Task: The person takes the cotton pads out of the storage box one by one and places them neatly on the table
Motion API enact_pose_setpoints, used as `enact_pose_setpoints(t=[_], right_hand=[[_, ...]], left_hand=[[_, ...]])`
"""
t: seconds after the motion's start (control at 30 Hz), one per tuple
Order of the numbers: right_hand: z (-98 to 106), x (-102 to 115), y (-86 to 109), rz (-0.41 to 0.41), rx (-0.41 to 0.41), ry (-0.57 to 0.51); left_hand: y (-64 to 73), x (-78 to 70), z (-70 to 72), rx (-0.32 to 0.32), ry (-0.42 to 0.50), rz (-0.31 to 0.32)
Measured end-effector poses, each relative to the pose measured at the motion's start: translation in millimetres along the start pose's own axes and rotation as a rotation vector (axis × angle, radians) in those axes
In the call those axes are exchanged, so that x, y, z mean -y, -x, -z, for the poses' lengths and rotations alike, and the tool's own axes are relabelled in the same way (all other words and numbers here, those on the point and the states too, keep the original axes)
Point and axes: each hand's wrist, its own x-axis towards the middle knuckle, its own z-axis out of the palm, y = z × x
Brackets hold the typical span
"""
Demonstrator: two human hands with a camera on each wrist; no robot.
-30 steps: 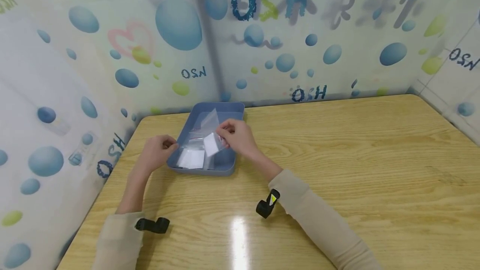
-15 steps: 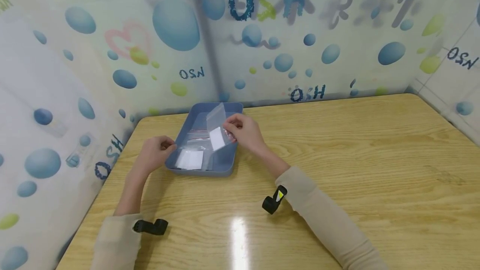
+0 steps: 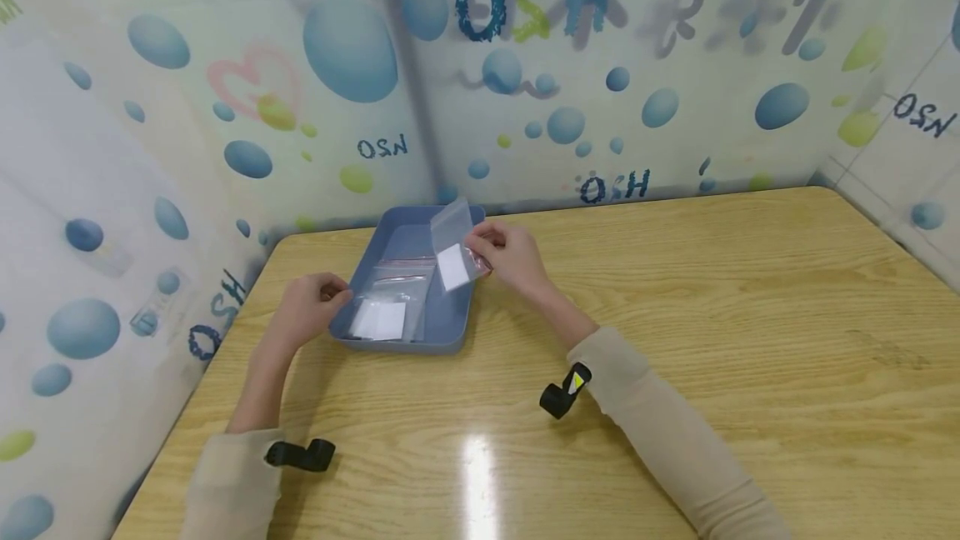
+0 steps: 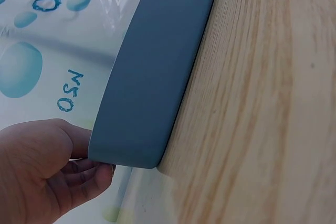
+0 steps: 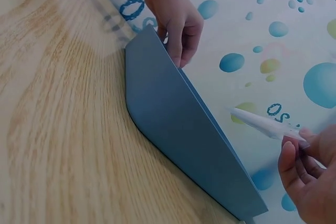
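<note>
A clear zip bag (image 3: 453, 261) with a white square piece inside and a reddish strip at its end hangs from my right hand (image 3: 517, 258). My right thumb and fingers pinch that end above the right side of the blue-grey tray (image 3: 405, 346). In the right wrist view the bag (image 5: 262, 123) appears nearly edge-on, above the tray rim. My left hand (image 3: 306, 307) grips the tray's left rim between thumb and fingers; the left wrist view has this hand (image 4: 47, 169) at the tray's corner. Several more zip bags (image 3: 390, 307) lie flat inside the tray, overlapping.
The tray stands on a wood-grain table (image 3: 645, 298) near its back left edge. Behind it rises a wall covering (image 3: 480, 90) printed with blue and green drops. A black wrist camera (image 3: 564, 392) sits on each sleeve.
My right hand has moved right and slightly away from me, lifting the pinched zip bag off the other bags. My left hand has stayed at the tray's left rim.
</note>
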Motion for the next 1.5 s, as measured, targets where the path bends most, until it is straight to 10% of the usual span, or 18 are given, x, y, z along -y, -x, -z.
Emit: enact_pose_setpoints(t=[1.5], right_hand=[[52.9,-17.3,-11.5,-0.129,-0.065,-0.093]], left_hand=[[1.2,-0.6,0.9,0.018,0.009,0.023]])
